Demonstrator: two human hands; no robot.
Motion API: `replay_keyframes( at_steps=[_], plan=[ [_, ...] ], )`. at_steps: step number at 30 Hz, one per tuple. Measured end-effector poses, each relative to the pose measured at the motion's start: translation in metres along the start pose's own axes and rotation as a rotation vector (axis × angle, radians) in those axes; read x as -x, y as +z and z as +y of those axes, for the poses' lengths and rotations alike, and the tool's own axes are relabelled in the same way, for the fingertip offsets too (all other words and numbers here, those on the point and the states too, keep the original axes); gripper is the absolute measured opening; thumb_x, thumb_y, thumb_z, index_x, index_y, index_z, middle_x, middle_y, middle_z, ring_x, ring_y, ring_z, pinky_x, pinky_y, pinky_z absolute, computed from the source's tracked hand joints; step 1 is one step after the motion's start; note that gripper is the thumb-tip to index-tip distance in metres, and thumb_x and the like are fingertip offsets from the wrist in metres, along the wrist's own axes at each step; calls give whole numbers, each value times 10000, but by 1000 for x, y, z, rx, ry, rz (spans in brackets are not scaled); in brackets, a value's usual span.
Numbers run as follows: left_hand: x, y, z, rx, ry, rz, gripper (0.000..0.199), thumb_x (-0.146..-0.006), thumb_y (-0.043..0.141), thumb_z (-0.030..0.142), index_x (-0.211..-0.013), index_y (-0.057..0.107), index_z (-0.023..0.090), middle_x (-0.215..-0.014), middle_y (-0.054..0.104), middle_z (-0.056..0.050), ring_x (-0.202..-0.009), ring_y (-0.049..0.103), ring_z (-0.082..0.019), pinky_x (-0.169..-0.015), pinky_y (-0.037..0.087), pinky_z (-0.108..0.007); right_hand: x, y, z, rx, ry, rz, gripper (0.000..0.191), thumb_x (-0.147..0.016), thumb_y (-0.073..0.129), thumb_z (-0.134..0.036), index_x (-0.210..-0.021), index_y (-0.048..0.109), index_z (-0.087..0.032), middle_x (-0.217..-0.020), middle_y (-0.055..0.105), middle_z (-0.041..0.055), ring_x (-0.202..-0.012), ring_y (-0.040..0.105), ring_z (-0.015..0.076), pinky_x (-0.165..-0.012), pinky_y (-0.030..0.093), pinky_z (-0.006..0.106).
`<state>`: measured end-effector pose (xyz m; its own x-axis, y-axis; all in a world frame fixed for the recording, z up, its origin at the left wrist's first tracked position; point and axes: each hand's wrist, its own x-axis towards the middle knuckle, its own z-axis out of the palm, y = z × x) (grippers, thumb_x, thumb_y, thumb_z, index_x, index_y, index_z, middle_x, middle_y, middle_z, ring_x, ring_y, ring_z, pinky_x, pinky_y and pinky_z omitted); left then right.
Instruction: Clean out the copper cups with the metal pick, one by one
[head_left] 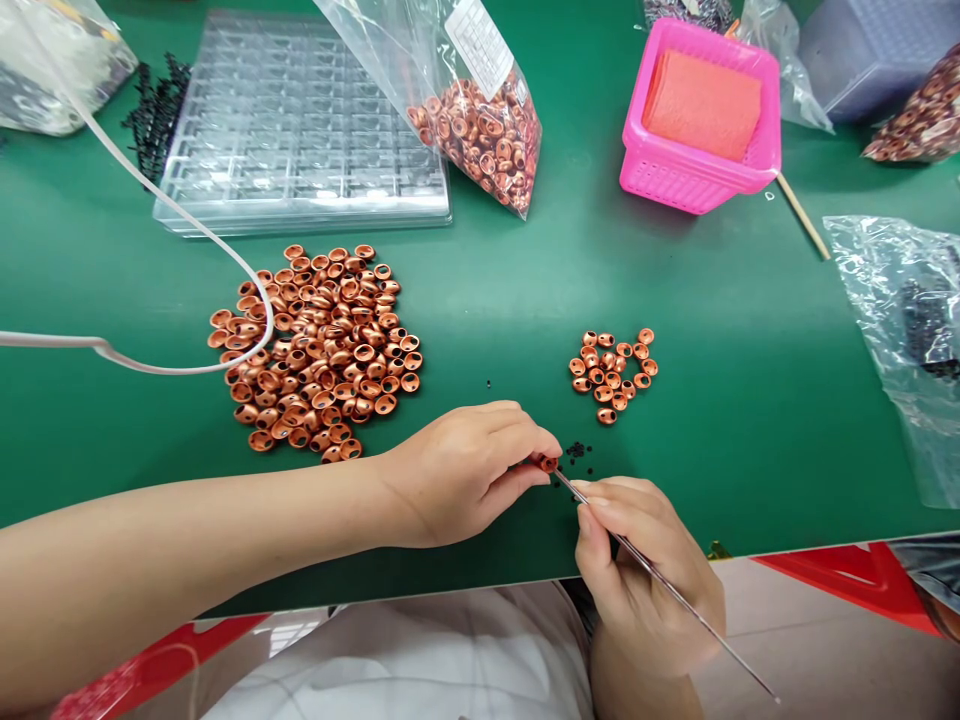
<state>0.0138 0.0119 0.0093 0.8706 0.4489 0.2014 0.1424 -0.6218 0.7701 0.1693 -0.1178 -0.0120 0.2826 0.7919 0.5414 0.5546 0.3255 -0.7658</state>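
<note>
My left hand [472, 470] pinches one small copper-coloured cup-shaped piece [549, 464] between thumb and fingertips, just above the table. In my right hand [649, 570] is a thin metal rod [667, 585], held like a pen. Its tip reaches the opening of the copper piece; whether it goes inside I cannot tell. Tiny black bits [577, 450] lie on the table right beside the fingertips. A large heap of copper pieces [322, 350] lies beyond my left forearm, and a smaller group of copper pieces [611, 370] lies beyond my right hand.
Clear plastic trays [300, 130] are stacked at the back left, beside a bag of copper pieces [487, 130]. A pink basket [701, 185] holds an orange cloth. A white cable [187, 215] loops over the large heap. A clear plastic bag [892, 330] lies at the right.
</note>
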Motion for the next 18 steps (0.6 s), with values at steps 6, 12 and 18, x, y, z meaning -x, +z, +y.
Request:
replay_keyframes(
  at_steps=[6, 12, 18],
  plan=[
    [1, 0, -1, 3, 1, 1, 140, -925, 505, 102, -1031, 586, 141, -885, 670, -59, -810, 581, -158, -736, 486, -272, 0, 1, -1, -14, 14, 7, 383, -719, 629, 93, -1014, 650, -151, -931, 716, 67, -830, 677, 181, -704, 579, 370],
    [0, 0, -2, 6, 9, -3, 132, -927, 512, 106, -1033, 590, 119, -878, 664, -62, -810, 573, -159, -736, 482, -273, 0, 1, -1, -7, 31, 11, 364, -731, 627, 74, -1006, 647, -165, -928, 718, 59, -826, 681, 176, -700, 581, 369],
    [2, 0, -2, 0, -8, -17, 129, -930, 516, 120, -1032, 594, 126, -887, 665, -62, -813, 570, -162, -733, 477, -274, 0, 2, -2, 8, 46, 11, 359, -748, 631, 50, -1016, 642, -187, -928, 717, 50, -827, 683, 175, -704, 583, 366]
  ],
)
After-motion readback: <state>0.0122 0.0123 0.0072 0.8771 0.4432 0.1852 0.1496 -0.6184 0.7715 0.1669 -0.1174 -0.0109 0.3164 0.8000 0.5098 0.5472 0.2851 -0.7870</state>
